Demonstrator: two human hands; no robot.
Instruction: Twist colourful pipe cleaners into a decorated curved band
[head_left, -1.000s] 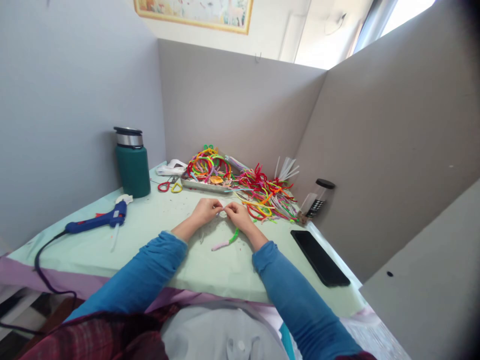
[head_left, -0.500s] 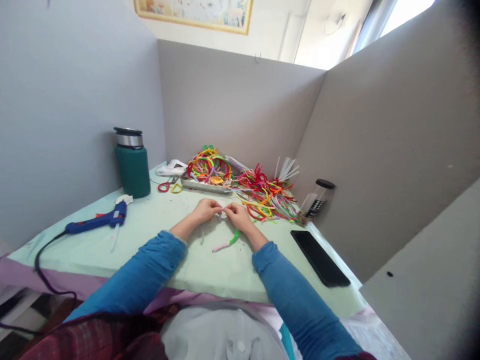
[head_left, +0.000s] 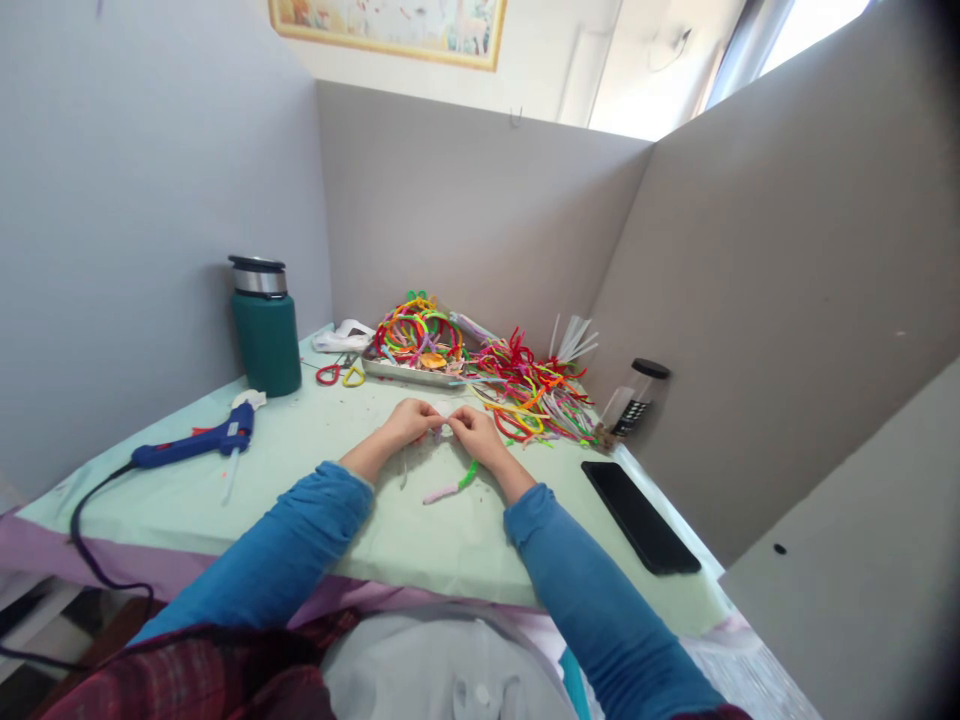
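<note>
My left hand [head_left: 412,420] and my right hand [head_left: 475,434] meet over the middle of the table, thumbs and fingertips pinched together. Between them is a small pale-purple pipe cleaner [head_left: 439,433], mostly hidden by the fingers. Below my right hand a fuzzy green and pale-pink pipe cleaner [head_left: 444,492] slants down to the left; whether it joins the piece in my fingers I cannot tell. A thin pale strand [head_left: 405,468] shows under my left hand.
A metal tray [head_left: 416,374] of coloured pipe cleaners and a loose pile [head_left: 529,375] lie at the back, with scissors [head_left: 341,375] alongside. A green flask [head_left: 266,335] and corded glue gun [head_left: 199,440] stand left. A phone [head_left: 640,517] and clear bottle [head_left: 636,398] are right.
Both hands stay in nearly the same place, still pinched together. The green and pale-pink pipe cleaner has shifted very slightly to the left.
</note>
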